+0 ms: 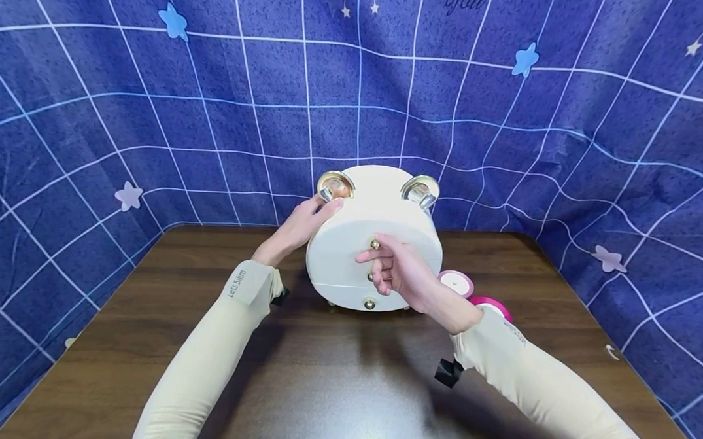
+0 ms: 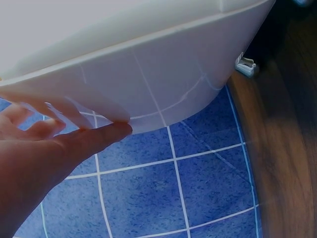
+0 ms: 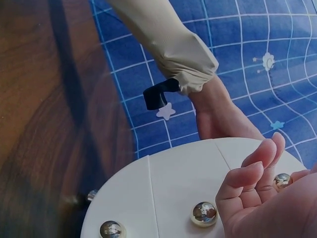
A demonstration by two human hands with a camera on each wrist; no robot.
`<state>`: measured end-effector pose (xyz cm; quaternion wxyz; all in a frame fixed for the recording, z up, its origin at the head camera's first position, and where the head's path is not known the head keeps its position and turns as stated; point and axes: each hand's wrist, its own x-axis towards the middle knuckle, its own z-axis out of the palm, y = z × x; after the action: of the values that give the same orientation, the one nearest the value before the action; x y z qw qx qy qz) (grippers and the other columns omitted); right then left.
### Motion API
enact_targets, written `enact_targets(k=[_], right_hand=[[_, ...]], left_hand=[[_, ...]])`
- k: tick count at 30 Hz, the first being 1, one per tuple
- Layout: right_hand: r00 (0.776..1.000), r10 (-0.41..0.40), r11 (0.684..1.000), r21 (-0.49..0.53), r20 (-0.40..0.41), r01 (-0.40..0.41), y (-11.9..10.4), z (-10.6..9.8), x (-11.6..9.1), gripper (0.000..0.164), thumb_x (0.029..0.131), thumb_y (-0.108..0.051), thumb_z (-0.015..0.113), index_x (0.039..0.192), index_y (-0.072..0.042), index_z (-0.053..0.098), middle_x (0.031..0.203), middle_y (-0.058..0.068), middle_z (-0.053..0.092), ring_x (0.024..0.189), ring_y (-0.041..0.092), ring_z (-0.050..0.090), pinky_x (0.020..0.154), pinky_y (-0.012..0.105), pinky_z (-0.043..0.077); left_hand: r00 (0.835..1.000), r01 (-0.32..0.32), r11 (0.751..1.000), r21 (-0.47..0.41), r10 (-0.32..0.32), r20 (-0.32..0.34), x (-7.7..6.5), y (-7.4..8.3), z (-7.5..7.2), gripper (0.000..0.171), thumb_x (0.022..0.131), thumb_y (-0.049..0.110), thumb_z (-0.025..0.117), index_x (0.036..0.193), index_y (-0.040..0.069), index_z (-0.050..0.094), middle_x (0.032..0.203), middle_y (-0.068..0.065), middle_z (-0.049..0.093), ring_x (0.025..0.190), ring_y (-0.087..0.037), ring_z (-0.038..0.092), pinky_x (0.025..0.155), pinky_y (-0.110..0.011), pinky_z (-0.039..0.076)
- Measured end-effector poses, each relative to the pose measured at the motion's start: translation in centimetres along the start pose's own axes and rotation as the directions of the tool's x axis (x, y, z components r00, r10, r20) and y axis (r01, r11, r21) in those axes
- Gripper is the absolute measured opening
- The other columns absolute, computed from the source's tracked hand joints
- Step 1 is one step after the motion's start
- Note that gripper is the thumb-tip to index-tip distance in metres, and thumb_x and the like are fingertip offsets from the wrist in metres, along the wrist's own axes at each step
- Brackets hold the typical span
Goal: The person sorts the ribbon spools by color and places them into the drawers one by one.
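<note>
A white oval box with three drawer fronts and gold knobs stands on the table, two gold bell-like cups on its top. My left hand rests on its upper left side. In the left wrist view the fingers lie nearly straight along the glossy white wall. My right hand is in front of the box, thumb and index at the top knob, pinching it. The other fingers curl loosely before the middle knob. Below is the bottom knob. All drawer fronts look flush.
A pink-rimmed white disc and a magenta round item lie right of the box, partly behind my right forearm. The brown wooden table meets a blue grid-patterned cloth behind and at both sides.
</note>
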<state>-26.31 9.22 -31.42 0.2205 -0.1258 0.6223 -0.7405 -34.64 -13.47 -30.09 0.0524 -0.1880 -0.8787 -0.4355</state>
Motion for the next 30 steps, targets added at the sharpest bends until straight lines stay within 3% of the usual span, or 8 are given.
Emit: enact_targets(k=[20, 30], right_hand=[[0.999, -0.033, 0.999, 0.0, -0.017, 0.033, 0.0, 0.6, 0.0, 0.051, 0.105, -0.04, 0.033, 0.108, 0.004, 0.06, 0.053, -0.003, 0.055, 0.044, 0.011, 0.047, 0.046, 0.022, 0.039], [0.998, -0.035, 0.997, -0.075, -0.044, 0.031, 2.1, 0.4, -0.5, 0.05, 0.1, -0.045, 0.043, 0.103, 0.001, 0.063, 0.051, -0.002, 0.053, 0.041, 0.011, 0.048, 0.045, 0.023, 0.04]], left_hand=[[1.0, 0.01, 1.0, 0.021, -0.01, -0.008, 0.0, 0.1, -0.1, 0.059, 0.094, 0.063, 0.041, 0.13, 0.018, 0.052, 0.106, -0.012, 0.066, 0.095, -0.023, 0.064, 0.089, -0.041, 0.05], [1.0, -0.002, 0.999, 0.037, 0.003, -0.017, -0.1, 0.2, 0.2, 0.058, 0.095, 0.063, 0.04, 0.129, 0.018, 0.053, 0.107, -0.012, 0.066, 0.097, -0.025, 0.064, 0.09, -0.042, 0.049]])
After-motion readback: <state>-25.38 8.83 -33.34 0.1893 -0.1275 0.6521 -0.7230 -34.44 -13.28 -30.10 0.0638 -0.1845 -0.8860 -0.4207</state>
